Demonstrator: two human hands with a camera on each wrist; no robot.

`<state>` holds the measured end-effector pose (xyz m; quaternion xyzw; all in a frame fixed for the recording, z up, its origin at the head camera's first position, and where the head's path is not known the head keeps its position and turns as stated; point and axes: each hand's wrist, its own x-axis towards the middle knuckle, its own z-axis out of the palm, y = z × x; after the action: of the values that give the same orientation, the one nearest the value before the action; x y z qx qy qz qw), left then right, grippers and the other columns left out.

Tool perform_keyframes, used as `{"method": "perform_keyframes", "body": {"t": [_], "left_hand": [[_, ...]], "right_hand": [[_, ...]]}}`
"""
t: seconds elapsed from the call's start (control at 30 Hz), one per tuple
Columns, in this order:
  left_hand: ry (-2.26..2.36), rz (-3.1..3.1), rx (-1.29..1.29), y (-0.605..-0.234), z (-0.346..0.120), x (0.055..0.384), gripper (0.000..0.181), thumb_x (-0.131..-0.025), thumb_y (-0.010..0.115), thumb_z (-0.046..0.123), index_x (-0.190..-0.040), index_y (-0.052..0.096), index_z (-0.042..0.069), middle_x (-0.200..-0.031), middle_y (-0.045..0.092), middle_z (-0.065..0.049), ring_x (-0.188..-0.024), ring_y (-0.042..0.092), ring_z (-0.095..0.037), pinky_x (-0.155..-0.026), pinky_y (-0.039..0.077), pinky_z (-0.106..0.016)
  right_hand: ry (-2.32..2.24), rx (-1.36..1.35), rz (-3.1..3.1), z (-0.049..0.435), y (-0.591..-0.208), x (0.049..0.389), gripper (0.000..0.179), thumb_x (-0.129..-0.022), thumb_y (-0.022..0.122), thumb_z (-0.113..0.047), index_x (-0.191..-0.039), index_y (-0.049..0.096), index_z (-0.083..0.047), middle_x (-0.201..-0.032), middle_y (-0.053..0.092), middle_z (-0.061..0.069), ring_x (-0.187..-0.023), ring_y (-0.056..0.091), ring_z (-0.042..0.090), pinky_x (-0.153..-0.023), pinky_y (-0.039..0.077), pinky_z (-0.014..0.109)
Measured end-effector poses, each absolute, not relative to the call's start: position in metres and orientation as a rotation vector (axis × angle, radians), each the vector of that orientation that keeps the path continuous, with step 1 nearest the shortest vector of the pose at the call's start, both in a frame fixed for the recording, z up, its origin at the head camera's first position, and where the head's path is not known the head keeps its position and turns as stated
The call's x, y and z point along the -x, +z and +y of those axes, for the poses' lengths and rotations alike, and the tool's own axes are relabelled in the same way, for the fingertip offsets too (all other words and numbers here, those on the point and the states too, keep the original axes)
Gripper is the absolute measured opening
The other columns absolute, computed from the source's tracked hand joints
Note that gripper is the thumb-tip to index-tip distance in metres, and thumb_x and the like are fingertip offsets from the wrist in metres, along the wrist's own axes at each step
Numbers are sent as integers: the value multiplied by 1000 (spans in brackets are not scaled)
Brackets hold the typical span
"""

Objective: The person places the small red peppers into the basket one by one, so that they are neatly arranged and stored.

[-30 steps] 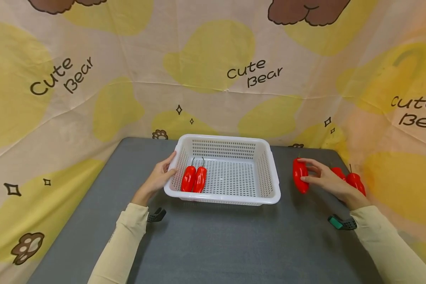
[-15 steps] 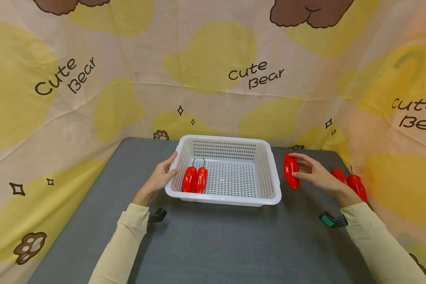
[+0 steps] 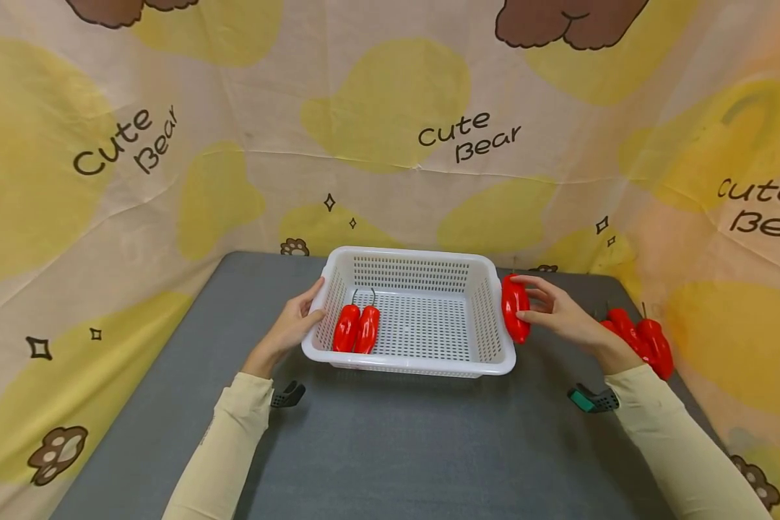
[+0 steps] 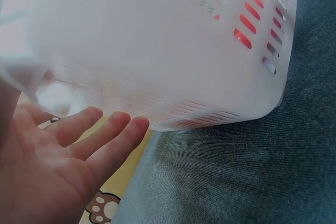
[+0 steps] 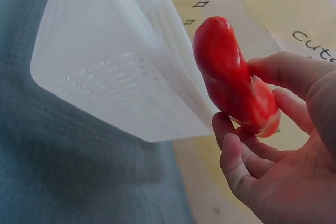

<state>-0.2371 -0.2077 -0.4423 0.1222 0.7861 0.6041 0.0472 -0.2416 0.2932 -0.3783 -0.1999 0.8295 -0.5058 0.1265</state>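
Observation:
My right hand (image 3: 555,318) pinches a glossy red pepper (image 5: 223,72) between thumb and fingers, its stem pointing up in the head view. The pepper is raised and overlaps the right rim of a white perforated plastic basket (image 3: 403,366). Two more red peppers (image 3: 347,328) lie side by side in the left part of the basket, stems toward the back. At the basket's left end my left hand (image 3: 290,325) holds the rim, thumb over its edge. Its other fingers (image 4: 118,145) extend along the outer wall in the left wrist view.
Several red peppers (image 3: 653,343) lie in a group at the table's right edge, partly behind the right wrist. The dark grey table (image 3: 403,448) meets a yellow and cream printed cloth (image 3: 377,94) at the back and sides.
My right hand has carried the pepper leftward from the table's right side to the basket's right rim. More of the pepper group shows behind it. The left hand and basket stay put.

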Motion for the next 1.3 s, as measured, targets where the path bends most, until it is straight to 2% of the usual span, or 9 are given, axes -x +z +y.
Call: {"method": "perform_keyframes", "body": {"t": [0.37,0.63,0.83,1.13,1.3], "left_hand": [[1833,2418,-369,-442,-207,235,69,-100,47,1,-162,17,7,-165,25,-26,-137,44,-43,-105,48,-57],[1850,2403,-368,-442,-207,234,69,-100,47,0,-162,17,7,-165,23,-25,-138,43,-43,-105,47,-59],[1845,2413,-368,-441,-206,235,69,-100,47,0,-162,17,7,-165,24,-24,-139,43,-44,-106,45,-59],[1828,2434,-394,-443,-206,237,69,-100,47,1,-161,17,5,-166,23,-24,-139,43,-45,-106,44,-57],[1846,2419,-403,-444,-206,238,69,-100,46,-1,-161,16,5,-166,22,-24,-141,41,-43,-107,44,-59]], "right_hand": [[-1491,617,2376,275,-380,248,65,-97,65,-12,-154,33,-8,-152,42,28,-129,50,50,-91,58,29],[-1500,651,2345,261,-375,251,65,-97,64,-10,-154,33,-9,-154,41,27,-125,55,49,-92,58,31],[-1516,671,2317,250,-373,252,67,-96,64,-8,-155,32,-9,-153,40,28,-126,53,48,-92,59,38],[-1557,742,2267,235,-378,255,65,-97,63,-7,-154,32,-6,-149,42,29,-121,58,37,-88,60,32],[-1566,736,2261,223,-381,256,65,-95,64,-6,-153,35,-7,-148,45,29,-119,60,42,-88,61,36]]}}
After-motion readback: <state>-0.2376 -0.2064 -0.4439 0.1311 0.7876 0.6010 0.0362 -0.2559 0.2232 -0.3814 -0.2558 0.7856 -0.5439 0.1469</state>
